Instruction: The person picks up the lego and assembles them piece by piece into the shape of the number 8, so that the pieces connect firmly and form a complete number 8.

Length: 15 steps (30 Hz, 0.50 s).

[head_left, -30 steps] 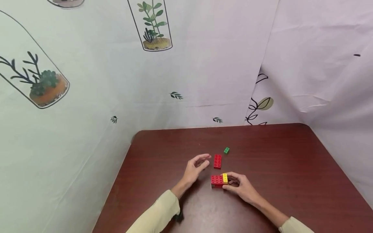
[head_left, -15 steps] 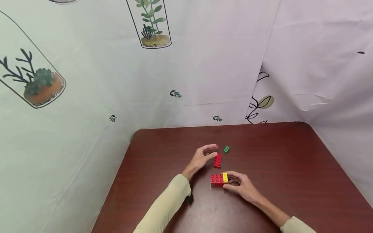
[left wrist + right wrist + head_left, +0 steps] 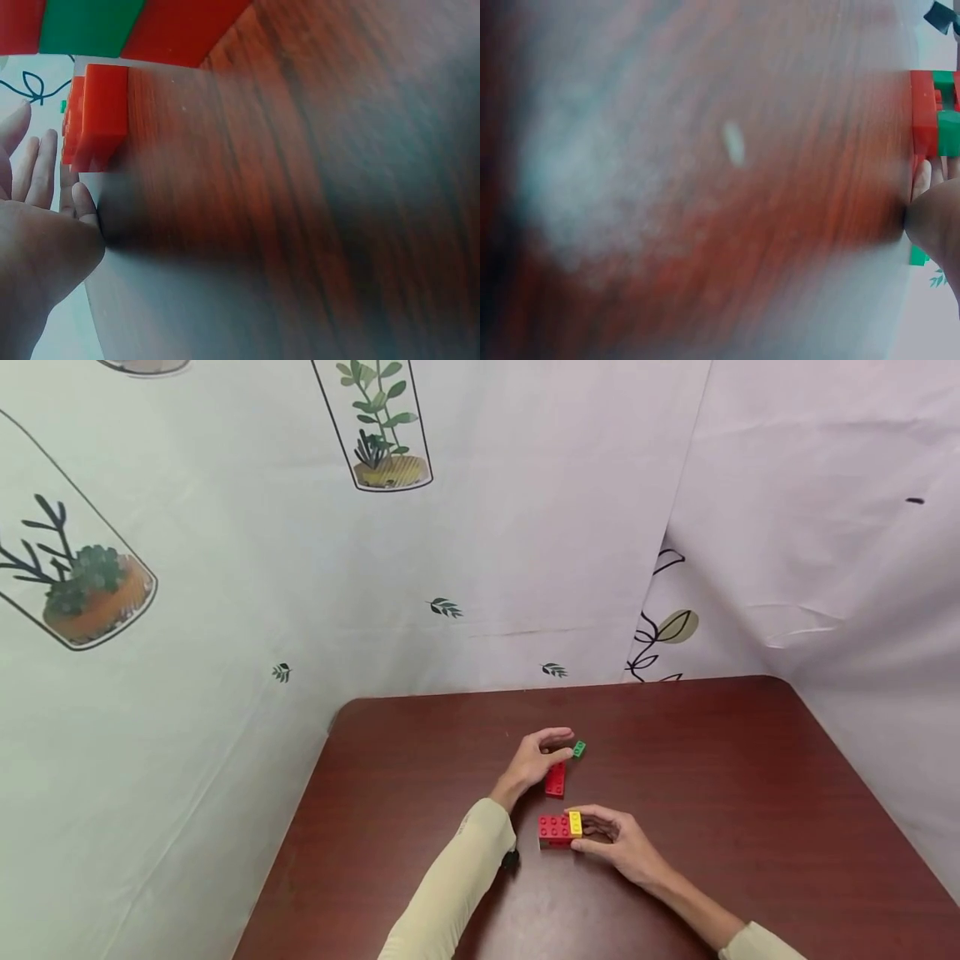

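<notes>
My left hand [image 3: 534, 760] reaches over a loose red toy brick [image 3: 555, 783], thumb and fingers apart and nothing between them. Just beyond the fingertips lies a small green brick [image 3: 579, 749]. In the left wrist view the loose red brick [image 3: 105, 116] stands beside the fingers, with the green brick [image 3: 63, 106] behind it. My right hand [image 3: 626, 847] grips the right end of a stacked brick assembly [image 3: 553, 828], thumb in front and fingers behind. Red and yellow bricks top the assembly; its red and green layers [image 3: 924, 112] show in the right wrist view.
The bricks are on a dark red-brown wooden table [image 3: 675, 760]. A pale fabric backdrop [image 3: 495, 568] printed with plants hangs at the table's back and sides. A small dark device [image 3: 510, 860] sits under the left sleeve.
My left hand has moved forward and to the right, over the loose red brick towards the green one. My right hand keeps holding the brick assembly in the same place.
</notes>
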{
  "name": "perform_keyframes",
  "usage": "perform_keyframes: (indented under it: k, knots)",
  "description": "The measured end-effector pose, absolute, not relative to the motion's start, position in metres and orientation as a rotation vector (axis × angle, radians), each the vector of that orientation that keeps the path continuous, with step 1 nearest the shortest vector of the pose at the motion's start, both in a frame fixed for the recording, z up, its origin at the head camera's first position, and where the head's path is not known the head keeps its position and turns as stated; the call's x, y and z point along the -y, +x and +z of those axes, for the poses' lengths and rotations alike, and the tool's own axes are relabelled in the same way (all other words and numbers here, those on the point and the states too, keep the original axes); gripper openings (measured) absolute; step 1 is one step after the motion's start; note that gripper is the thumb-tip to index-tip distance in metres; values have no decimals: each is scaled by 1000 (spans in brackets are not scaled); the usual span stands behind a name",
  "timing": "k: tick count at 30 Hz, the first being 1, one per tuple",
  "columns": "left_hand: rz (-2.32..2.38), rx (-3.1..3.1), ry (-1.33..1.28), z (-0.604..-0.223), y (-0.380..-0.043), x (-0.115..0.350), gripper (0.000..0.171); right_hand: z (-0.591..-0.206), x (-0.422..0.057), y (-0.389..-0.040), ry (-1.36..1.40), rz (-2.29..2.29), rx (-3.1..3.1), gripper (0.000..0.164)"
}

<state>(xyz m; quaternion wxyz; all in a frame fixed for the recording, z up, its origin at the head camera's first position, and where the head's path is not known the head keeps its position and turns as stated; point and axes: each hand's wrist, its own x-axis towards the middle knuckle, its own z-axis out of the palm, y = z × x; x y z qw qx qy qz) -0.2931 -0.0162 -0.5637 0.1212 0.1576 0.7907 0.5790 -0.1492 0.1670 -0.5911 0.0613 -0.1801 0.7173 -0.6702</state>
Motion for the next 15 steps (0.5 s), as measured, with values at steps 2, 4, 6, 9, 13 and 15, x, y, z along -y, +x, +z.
perform_keyframes:
  k: [2,4,6,9,13,15]
  knots:
    - [1665,-2314,452,-565,-295,13,40,-592,-167,-149,-546,-2034,-2168,42]
    - [1643,-2321,448,-565,-296,10,40,-592,-167,-148,-548,-2038,-2172,42]
    - [1628,-2329,456,-564,-297,7,40,-592,-167,-148,-544,-2044,-2172,41]
    - [1610,-2336,459,-564,-298,5,40,-591,-167,-148,-542,-2056,-2167,41]
    - [1597,-2334,446,-565,-298,3,39,-592,-167,-148,-544,-2060,-2163,41]
    - [1586,-2336,445,-566,-298,2,38,-592,-167,-148,-543,-2057,-2161,41]
